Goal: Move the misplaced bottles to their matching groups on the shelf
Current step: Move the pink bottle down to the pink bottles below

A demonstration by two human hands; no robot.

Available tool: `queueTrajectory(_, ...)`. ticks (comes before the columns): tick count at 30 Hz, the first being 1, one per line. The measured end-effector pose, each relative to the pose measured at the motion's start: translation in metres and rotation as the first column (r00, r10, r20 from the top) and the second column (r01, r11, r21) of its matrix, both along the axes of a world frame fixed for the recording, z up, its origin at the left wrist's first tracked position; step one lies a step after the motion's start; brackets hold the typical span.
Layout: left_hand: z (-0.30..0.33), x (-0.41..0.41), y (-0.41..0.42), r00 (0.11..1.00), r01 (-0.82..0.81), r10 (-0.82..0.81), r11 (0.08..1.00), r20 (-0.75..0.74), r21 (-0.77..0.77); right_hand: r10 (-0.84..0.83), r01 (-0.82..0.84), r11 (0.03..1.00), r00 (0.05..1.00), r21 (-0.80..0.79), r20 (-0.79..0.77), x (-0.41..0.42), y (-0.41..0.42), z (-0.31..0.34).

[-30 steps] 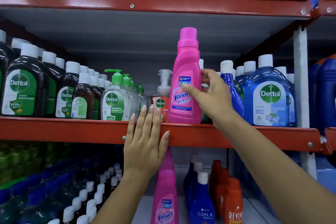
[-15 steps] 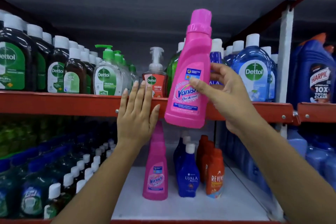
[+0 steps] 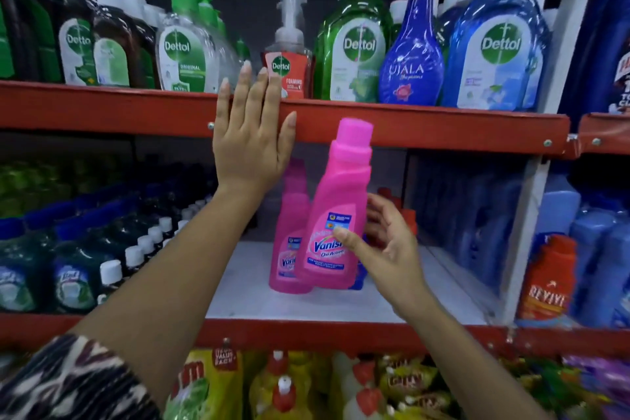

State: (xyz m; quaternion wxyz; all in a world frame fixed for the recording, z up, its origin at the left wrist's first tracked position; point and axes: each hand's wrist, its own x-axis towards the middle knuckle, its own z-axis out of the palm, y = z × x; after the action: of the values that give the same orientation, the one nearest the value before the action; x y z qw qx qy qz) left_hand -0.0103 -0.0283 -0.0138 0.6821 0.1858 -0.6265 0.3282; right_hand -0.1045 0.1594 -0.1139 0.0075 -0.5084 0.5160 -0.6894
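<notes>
Pink plastic Vanish bottle (image 3: 335,215) with a pink cap tilts slightly right in the right hand (image 3: 385,245), thumb across its label and fingers curled behind it. It hangs in the middle shelf bay, just in front of a second pink Vanish bottle (image 3: 289,232) standing on the white shelf board (image 3: 341,303). The left hand (image 3: 254,143) lies open and flat, fingers spread, against the red metal shelf rail (image 3: 443,128), holding nothing.

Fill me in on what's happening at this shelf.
A person is sorting misplaced bottles. The right hand holds a pink Vanish bottle, tilted, beside another Vanish bottle standing on the white shelf. The left hand rests flat on the red shelf edge above. A blue Ujala bottle stands among the Dettol bottles.
</notes>
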Motion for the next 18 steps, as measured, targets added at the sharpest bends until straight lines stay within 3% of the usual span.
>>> queueTrajectory(7, 0.0, -0.003, -0.002, 0.999, -0.019, 0.017, 0.999, -0.044, -0.041, 0.007, -0.008, 0.989, 1.0, 0.145, 0.008, -0.001, -0.026, -0.051)
queueTrajectory(18, 0.0, -0.006, -0.006, 0.996, -0.048, 0.041, 0.995, -0.081, -0.086, 0.014, -0.024, 0.979, 0.999, 0.205, 0.048, -0.01, -0.055, -0.08)
